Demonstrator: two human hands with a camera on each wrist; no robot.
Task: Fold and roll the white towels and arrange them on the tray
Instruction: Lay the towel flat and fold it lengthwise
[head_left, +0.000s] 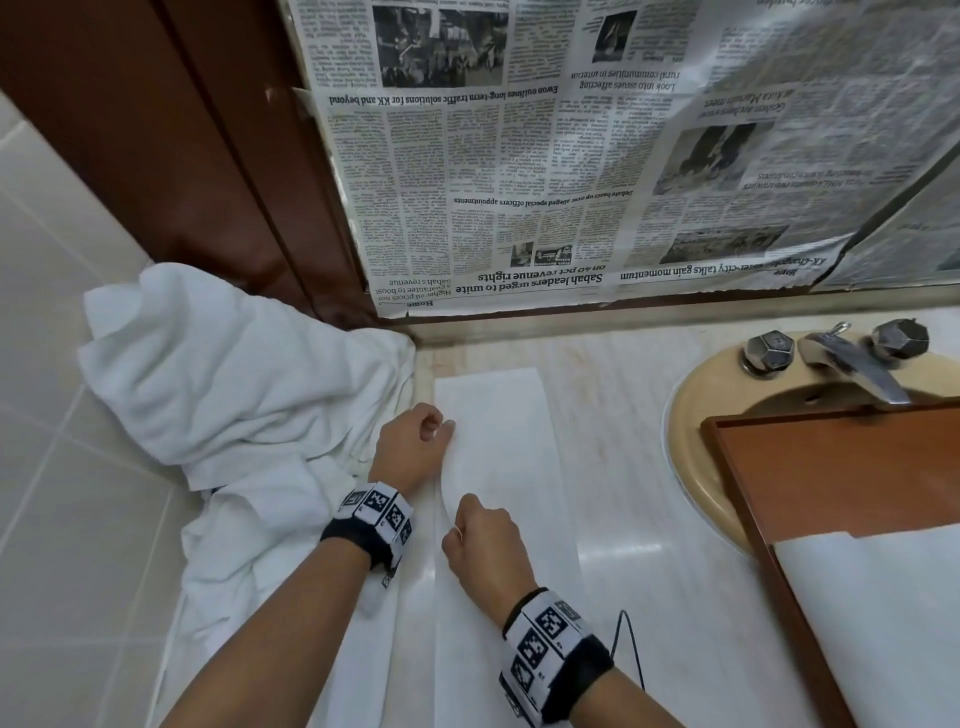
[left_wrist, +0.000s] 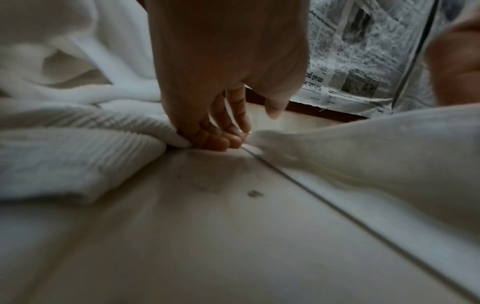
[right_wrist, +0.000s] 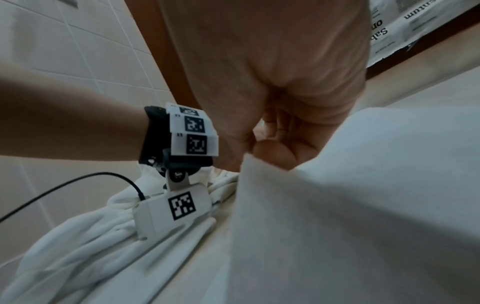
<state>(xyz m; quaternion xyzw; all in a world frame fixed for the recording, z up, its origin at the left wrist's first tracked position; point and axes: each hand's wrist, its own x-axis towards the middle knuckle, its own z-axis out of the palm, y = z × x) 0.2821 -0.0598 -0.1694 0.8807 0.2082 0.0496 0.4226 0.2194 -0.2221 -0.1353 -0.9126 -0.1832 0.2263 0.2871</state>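
Folded towel (head_left: 509, 467) flat on bench (head_left: 623, 467). My left hand (head_left: 410, 447) and right hand (head_left: 485, 540) both pinch its left edge, lifted slightly. Tray (head_left: 831, 467) over sink.

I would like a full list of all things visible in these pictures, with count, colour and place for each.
flat white towel strip: one, white, on the countertop, left edge lifted.
heap of crumpled white towels: one heap, white, far-left corner.
brown wooden tray: one, brown, over the sink, white sheet inside.
beige round sink: one, beige, right.
metal faucet: one, grey, two knobs, behind the sink.
newspaper sheets: several, black-and-white, on the wall.
pale marble countertop: one, cream.
left hand: pinches the strip's edge.
right hand: pinches the same edge, nearer.
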